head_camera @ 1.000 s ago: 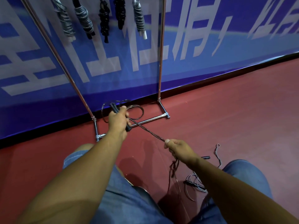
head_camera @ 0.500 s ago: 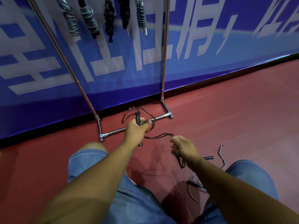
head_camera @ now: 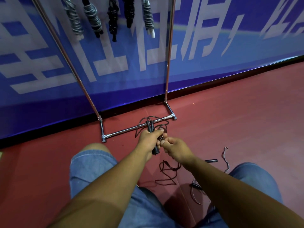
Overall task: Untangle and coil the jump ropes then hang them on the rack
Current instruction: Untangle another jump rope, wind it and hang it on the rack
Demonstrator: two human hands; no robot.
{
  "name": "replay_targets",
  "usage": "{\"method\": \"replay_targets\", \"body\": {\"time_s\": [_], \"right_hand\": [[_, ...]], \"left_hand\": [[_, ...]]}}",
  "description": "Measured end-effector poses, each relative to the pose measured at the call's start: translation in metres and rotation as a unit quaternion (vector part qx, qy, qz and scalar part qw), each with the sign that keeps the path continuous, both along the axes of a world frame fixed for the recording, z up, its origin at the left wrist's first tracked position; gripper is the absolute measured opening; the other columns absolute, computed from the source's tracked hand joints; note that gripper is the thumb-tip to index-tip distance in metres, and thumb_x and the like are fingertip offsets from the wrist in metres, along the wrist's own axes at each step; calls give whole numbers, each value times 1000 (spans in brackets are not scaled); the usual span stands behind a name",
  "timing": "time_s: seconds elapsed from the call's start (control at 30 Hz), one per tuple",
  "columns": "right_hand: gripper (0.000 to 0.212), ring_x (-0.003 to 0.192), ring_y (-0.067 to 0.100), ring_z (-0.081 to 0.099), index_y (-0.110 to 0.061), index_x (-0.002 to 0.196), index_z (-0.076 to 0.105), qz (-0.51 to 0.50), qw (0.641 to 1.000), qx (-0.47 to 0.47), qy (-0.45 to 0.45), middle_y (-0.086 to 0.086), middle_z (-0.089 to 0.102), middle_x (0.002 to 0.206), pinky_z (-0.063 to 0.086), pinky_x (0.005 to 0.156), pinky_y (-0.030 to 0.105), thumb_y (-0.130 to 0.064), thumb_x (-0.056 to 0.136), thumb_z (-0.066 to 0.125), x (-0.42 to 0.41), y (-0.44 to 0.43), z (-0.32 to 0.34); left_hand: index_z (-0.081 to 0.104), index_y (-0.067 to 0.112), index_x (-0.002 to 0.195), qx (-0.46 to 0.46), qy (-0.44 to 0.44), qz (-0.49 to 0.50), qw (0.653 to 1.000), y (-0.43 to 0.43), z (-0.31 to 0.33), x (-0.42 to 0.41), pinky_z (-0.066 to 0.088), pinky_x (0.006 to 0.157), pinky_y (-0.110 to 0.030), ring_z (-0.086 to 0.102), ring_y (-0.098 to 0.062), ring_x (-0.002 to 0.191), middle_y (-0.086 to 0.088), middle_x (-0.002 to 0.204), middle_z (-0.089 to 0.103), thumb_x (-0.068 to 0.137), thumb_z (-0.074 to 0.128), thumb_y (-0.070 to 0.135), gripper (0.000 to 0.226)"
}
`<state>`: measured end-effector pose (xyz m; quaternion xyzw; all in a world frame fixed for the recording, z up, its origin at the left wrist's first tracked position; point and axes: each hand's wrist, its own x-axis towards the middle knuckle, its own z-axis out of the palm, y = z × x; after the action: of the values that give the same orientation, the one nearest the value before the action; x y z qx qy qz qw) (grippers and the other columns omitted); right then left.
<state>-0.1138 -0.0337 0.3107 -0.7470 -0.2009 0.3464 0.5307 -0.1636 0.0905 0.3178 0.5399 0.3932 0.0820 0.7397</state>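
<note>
Head view. At centre, both hands together: left hand (head_camera: 148, 139) clamped round two black handles (head_camera: 150, 127), right hand (head_camera: 176, 149) touching it, pinching their dark cord (head_camera: 167, 169). Cord loops above the knuckles, more trailing on red floor (head_camera: 246, 112) toward 6 o'clock. At 12 o'clock, five coiled ropes (head_camera: 93, 18) hanging on one metal rack (head_camera: 128, 130). At 4 o'clock, loose ropes (head_camera: 211, 160), two handles visible. Large white characters on blue banner (head_camera: 205, 66), not readable.
</note>
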Motion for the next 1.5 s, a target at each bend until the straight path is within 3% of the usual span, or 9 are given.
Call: {"method": "replay_targets", "body": {"time_s": [0.1, 0.27, 0.43, 0.73, 0.9, 1.17, 1.27, 1.37, 1.5], "right_hand": [[20, 49, 7, 34, -13, 83, 62, -5, 999, 11, 39, -5, 45, 59, 28, 44, 19, -22, 101, 61, 2, -2, 2], [16, 48, 7, 27, -15, 86, 59, -21, 993, 37, 106, -5, 39, 59, 22, 44, 20, -20, 101, 62, 7, -17, -1], [17, 50, 3, 34, -15, 83, 64, -26, 997, 25, 68, -11, 44, 58, 30, 47, 15, -20, 99, 64, 14, -37, -11], [18, 56, 10, 31, -8, 87, 68, -23, 995, 27, 96, -5, 39, 62, 25, 54, 25, -12, 100, 57, 21, -46, -25], [18, 52, 11, 28, -8, 86, 66, -43, 995, 1, 95, -3, 36, 62, 23, 49, 22, -17, 100, 59, 28, -64, -36], [15, 47, 11, 25, -9, 91, 62, -153, 980, -16, 128, -2, 33, 60, 18, 45, 22, -14, 100, 51, 25, -51, -40], [9, 50, 12, 26, -10, 101, 60, -174, 968, 40, 176, -2, 35, 61, 20, 49, 26, -16, 102, 53, 25, -40, -35], [18, 53, 12, 32, -9, 111, 61, -204, 940, 124, 245, -1, 38, 64, 26, 53, 28, -12, 105, 45, 29, -30, -25], [20, 55, 12, 36, -8, 116, 61, -209, 937, 151, 235, -1, 39, 66, 32, 54, 26, -9, 105, 44, 39, -21, -20]], "left_hand": [[67, 17, 60, 18, -8, -6, 1000, 0, 1, 4, 35, 45, -25, 38, -13, 41, -17, 75, 54, 97, 64, 19, 38], [57, 13, 62, 49, -16, 72, 996, 18, 12, 11, 33, 49, -24, 37, -12, 33, -2, 46, 43, 100, 60, 20, 39], [54, 14, 68, 48, -33, 122, 991, 47, 16, 4, 32, 46, -22, 37, -9, 35, -4, 60, 49, 102, 57, 14, 35], [56, 14, 71, 66, -47, 193, 978, 71, 17, 2, 35, 42, -24, 40, -9, 38, -1, 63, 55, 102, 57, 13, 31], [54, 14, 79, 90, -55, 247, 963, 92, 22, 1, 33, 36, -19, 39, -6, 32, -2, 65, 56, 103, 55, 11, 24], [59, 10, 75, 180, -14, 101, 978, 58, -2, 1, 33, 40, -20, 37, -9, 32, -3, 56, 57, 101, 59, 12, 26], [61, 11, 83, 169, -13, 49, 984, 43, -8, -1, 34, 40, -21, 38, -8, 36, 1, 64, 66, 100, 60, 10, 17], [57, 13, 87, 162, 1, 14, 987, 32, -13, -2, 36, 40, -21, 38, -9, 37, -1, 72, 71, 99, 60, 7, 14], [54, 13, 91, 154, 11, 4, 988, 27, -14, -1, 35, 41, -22, 36, -11, 36, -11, 79, 70, 93, 61, 3, 12]]}}
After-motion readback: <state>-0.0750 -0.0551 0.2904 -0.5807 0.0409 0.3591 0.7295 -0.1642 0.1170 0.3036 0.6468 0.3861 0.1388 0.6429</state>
